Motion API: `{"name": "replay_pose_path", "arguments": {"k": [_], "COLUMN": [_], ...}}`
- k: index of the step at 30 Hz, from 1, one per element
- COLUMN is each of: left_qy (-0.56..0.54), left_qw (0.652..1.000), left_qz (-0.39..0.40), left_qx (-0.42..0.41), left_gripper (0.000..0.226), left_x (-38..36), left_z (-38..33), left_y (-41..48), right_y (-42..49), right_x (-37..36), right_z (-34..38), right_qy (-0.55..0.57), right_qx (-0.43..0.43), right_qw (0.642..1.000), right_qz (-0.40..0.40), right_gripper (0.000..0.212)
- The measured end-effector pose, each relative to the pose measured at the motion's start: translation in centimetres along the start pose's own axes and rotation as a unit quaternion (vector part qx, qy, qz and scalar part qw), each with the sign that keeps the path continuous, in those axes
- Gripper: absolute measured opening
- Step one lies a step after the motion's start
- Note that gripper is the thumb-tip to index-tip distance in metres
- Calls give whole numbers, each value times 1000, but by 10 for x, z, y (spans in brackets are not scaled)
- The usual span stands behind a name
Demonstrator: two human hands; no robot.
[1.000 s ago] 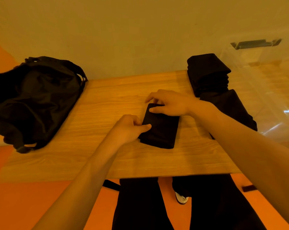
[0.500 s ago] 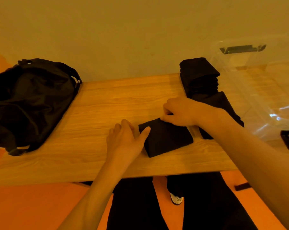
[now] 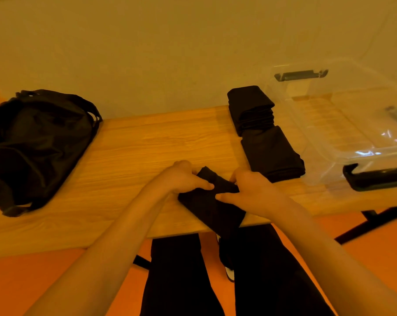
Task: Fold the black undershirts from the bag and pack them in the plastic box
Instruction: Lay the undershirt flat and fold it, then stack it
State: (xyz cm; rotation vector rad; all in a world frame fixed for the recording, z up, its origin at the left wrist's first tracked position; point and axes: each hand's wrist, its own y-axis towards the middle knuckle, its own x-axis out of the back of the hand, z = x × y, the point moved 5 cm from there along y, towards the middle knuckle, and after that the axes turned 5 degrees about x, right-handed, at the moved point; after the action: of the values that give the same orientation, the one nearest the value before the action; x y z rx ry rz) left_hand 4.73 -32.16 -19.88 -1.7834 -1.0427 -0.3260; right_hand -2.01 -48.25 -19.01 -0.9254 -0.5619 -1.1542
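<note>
Pinching the folded undershirt [image 3: 212,205], left hand [image 3: 181,177] and right hand [image 3: 253,191] curl.

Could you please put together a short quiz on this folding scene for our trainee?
1. True or false: the folded piles lie inside the plastic box.
2. Of left hand and right hand, which holds the undershirt at the table's near edge? A first; B second; C both.
3. Fill in: the bag lies at the table's ___ end.
Key: 1 false; 2 C; 3 left.
</note>
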Motion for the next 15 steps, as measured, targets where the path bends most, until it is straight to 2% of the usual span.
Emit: {"name": "replay_pose_path", "arguments": {"k": [3,4,6,10,13,15], "left_qy": [-36,-57,-87,-172,-245,-262], "left_qw": [998,997,994,979,954,946], "left_qz": [41,49,62,101,156,166], "left_qx": [-30,-35,-38,-47,-75,-90], "left_gripper": [16,11,16,41,35,31], "left_x": [-1,-2,-4,-4,1,4], "left_z": [-9,-12,-15,-18,-29,-38], "left_y": [-7,-11,-16,-20,-24,-25], "right_y": [-2,-4,-7,-18,-32,-41], "right_x": [-6,-8,-9,-10,-7,-4], "right_z": [-5,-6,-8,-15,-18,-20], "right_qy": [33,44,75,162,270,329], "right_qx": [-47,-55,-59,-57,-37,-38], "right_qw": [998,997,995,985,962,943], "right_qz": [20,26,27,15,-9,-34], "right_gripper": [51,50,47,39,29,27]}}
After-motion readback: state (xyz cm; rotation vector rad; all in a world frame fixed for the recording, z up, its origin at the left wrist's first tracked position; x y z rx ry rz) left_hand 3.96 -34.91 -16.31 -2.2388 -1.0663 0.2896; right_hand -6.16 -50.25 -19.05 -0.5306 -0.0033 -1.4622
